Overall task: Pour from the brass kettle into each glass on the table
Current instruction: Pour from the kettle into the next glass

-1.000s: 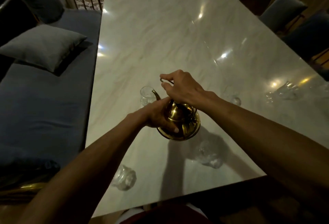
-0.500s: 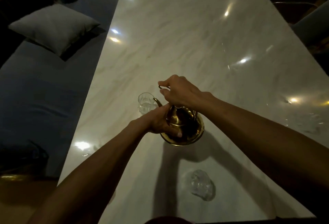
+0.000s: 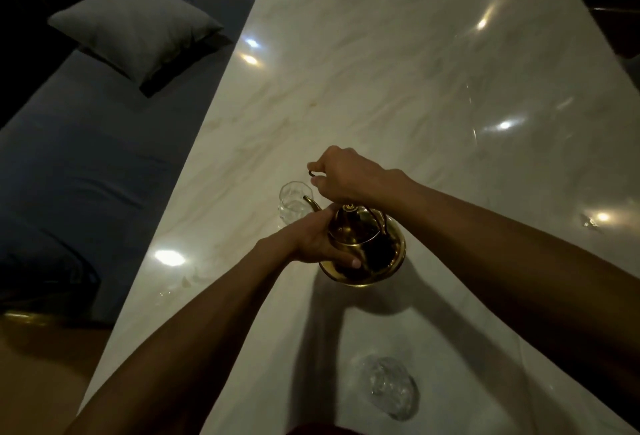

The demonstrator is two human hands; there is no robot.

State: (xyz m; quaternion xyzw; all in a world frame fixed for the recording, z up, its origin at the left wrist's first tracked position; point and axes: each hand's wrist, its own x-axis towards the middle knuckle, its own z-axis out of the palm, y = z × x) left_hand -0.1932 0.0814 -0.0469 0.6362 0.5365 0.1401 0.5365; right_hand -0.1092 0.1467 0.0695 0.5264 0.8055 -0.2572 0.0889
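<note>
Right hand (image 3: 346,175) and left hand (image 3: 311,240) stay clamped on the round brass kettle (image 3: 381,261). Its spout is unmoved over the clear glass (image 3: 292,199) at ten o'clock, so it is likely still pouring.

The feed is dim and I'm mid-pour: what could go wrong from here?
1. The brass kettle has its spout tip at the near rim of the small glass, not clearly over its middle, so the stream may miss or the spout may nudge it.
2. The left hand cups the kettle's body; if the metal is hot, the grip may falter.
3. Another clear glass stands between the forearms near the table edge; a lowered arm could knock it.
</note>
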